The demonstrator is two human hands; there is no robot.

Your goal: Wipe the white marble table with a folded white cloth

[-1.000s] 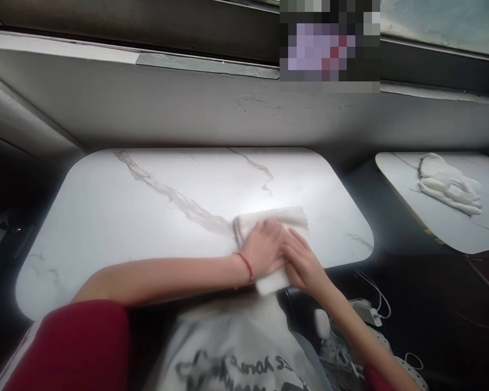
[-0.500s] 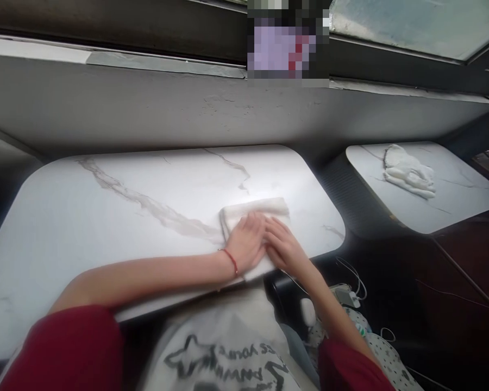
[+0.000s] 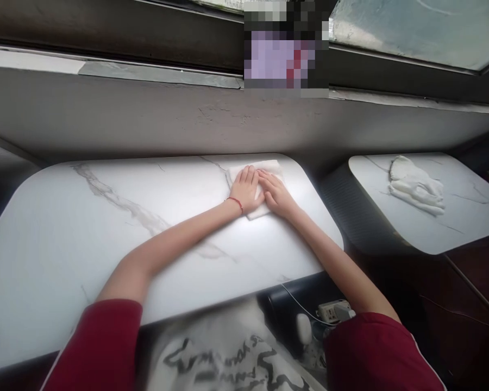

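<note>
A folded white cloth (image 3: 272,166) lies flat on the white marble-patterned table (image 3: 114,244), close to its far edge and right of the middle. My left hand (image 3: 248,190), with a red string bracelet (image 3: 236,204) at the wrist, rests flat on the cloth with fingers stretched out. Beside it my right hand (image 3: 276,194) presses on the cloth too, its fingers extended toward the left hand. The two hands nearly touch at the fingertips and hide the cloth's middle.
A second marble-patterned table (image 3: 415,231) stands at the right, bearing a crumpled white cloth (image 3: 418,187). Behind the tables run a wall (image 3: 146,119) and a window frame. Below the near edge are a power strip (image 3: 330,312) and a cable.
Both hands have slid the cloth away from me, from near the table's front edge toward its far edge. My arms are stretched out farther.
</note>
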